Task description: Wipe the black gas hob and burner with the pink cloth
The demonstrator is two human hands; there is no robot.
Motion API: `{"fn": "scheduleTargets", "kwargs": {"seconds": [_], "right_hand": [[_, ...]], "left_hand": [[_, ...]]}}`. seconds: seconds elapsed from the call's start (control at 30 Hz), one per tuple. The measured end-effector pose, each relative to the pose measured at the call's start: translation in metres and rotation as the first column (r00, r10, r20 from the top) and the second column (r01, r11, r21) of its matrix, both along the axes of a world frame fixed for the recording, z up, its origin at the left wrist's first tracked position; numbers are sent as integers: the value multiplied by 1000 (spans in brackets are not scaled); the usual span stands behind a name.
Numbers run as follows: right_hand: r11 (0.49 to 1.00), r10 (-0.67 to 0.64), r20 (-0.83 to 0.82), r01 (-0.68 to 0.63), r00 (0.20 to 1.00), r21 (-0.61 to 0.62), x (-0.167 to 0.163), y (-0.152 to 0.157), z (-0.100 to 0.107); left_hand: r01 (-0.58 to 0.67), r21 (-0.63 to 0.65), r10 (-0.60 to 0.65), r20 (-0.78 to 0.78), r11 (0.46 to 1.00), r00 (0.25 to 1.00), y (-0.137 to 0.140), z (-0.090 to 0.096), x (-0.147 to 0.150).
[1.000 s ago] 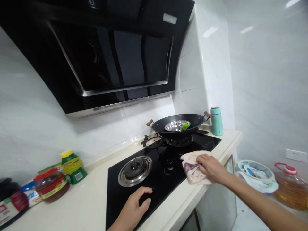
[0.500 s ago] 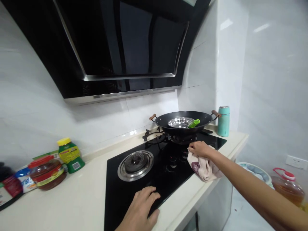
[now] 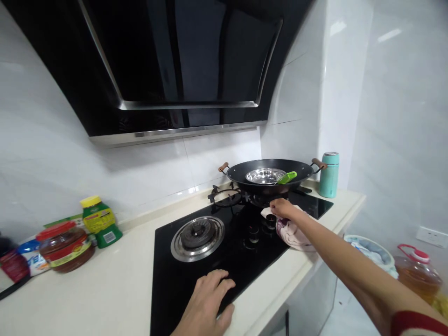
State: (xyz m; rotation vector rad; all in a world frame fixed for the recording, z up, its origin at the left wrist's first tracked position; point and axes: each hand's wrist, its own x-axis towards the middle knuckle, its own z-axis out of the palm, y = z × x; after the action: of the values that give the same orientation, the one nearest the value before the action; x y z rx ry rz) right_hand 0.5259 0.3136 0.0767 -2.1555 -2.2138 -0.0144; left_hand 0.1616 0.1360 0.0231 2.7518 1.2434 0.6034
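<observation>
My right hand (image 3: 282, 208) grips a pale cloth (image 3: 296, 234) with a purple patch, on the black glass gas stove (image 3: 196, 284) just behind a control knob (image 3: 270, 220). The cloth trails over the stove's front edge onto the counter. A second knob (image 3: 253, 234) stands to its left. Near the stove's front left, my left hand (image 3: 212, 303) rests with fingers spread and nothing in it. Beyond the right hand sits a black wok (image 3: 240, 171) holding a steel bowl (image 3: 265, 176) and something with a green handle (image 3: 287, 177).
A bare burner (image 3: 198, 235) is at the left, and a loose pan support (image 3: 227, 198) lies behind. The turquoise flask (image 3: 329, 176) stands right of the wok. Jars and bottles, including a green bottle (image 3: 101, 224), line the left counter. A range hood (image 3: 182, 60) overhangs the stove.
My right hand has moved the cloth farther back on the stove, behind the knob, and the cloth is more spread out. My left hand has stayed in place.
</observation>
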Motion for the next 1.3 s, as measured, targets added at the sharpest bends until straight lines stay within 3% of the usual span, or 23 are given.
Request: {"fn": "scheduleTargets", "kwargs": {"seconds": [0.2,0.37,0.67,0.83,0.93,1.1,1.3], "right_hand": [[992,128,-8,-128,992,-16,-49,19,8],[954,301,-53,-299,952,31,-77,12,1],[855,513,-124,-493,849,163,-33,-49,-24],[766,633,-87,-605,770,219,-20,-71,-41],[756,648,-150,-607,746,246,-22,-83,-47],[825,565,-416,-476,712,304,-29,-110,-48],[798,601,-407,-491,688,349,-24,-131,-62]], "left_hand": [[22,47,-21,-13,999,1000,3,-2,1],[15,35,-15,16,999,1000,0,0,0],[11,-69,-8,34,998,999,3,3,-5],[7,-92,-3,35,996,999,2,1,-6],[0,-89,5,50,996,999,2,0,-6],[1,-107,6,62,994,998,1,4,-4],[2,-90,3,61,996,998,1,2,-5]]}}
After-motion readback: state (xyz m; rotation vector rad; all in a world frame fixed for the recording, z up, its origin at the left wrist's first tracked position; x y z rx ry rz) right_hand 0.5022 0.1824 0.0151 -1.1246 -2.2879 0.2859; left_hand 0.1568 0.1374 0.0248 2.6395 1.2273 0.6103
